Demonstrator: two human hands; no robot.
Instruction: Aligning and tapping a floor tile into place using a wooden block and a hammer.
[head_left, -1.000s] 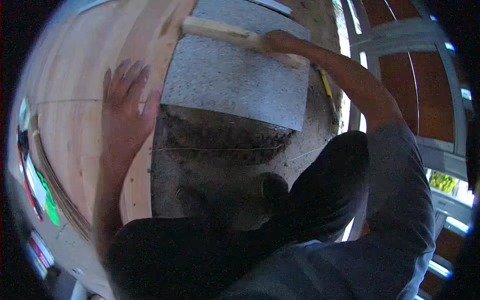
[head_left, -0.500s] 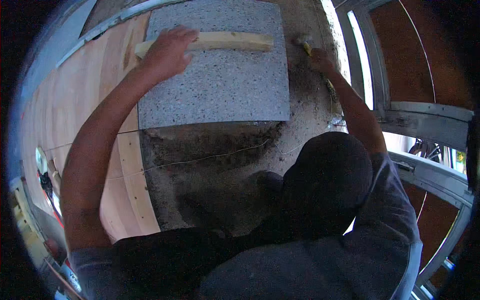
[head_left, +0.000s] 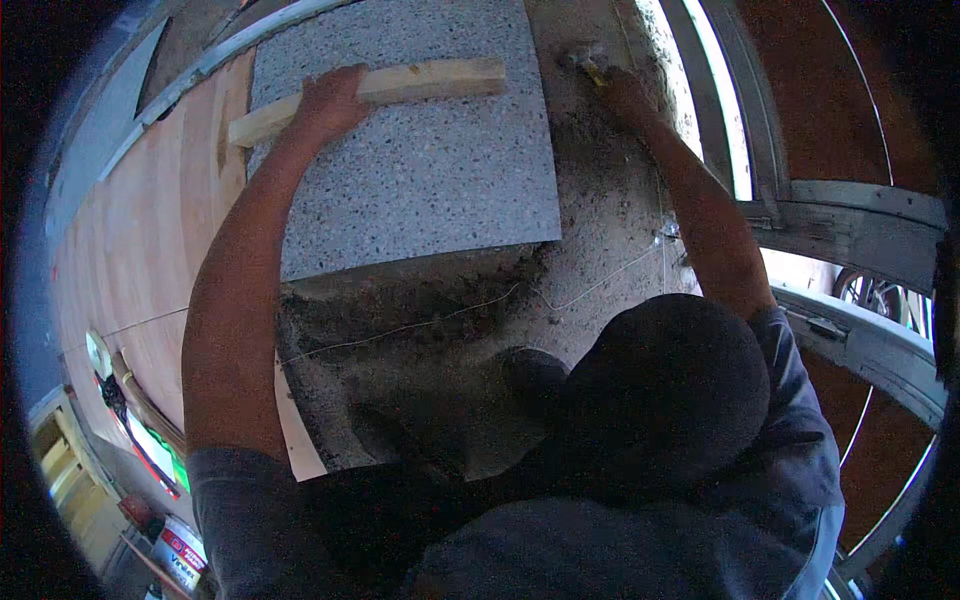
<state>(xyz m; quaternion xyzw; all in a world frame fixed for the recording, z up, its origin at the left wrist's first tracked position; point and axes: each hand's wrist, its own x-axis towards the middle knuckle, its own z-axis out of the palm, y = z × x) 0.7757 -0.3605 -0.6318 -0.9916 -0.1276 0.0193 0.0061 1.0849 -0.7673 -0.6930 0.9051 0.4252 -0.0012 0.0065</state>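
- A building site, with floor work under way; whether indoors or on a porch cannot be told.
- Across the centre, rough, dark, gritty ground [head_left: 605, 225] lies bare, a thin string [head_left: 519, 287] running over it.
- At upper centre, a grey speckled slab [head_left: 430, 180] lies flat, a rough wooden bar [head_left: 430, 79] on top.
- At left, pale wooden boards [head_left: 130, 245]; at lower left, a white-and-red pail [head_left: 180, 555].
- At right, metal framing [head_left: 865, 225] with brown panels [head_left: 810, 100].
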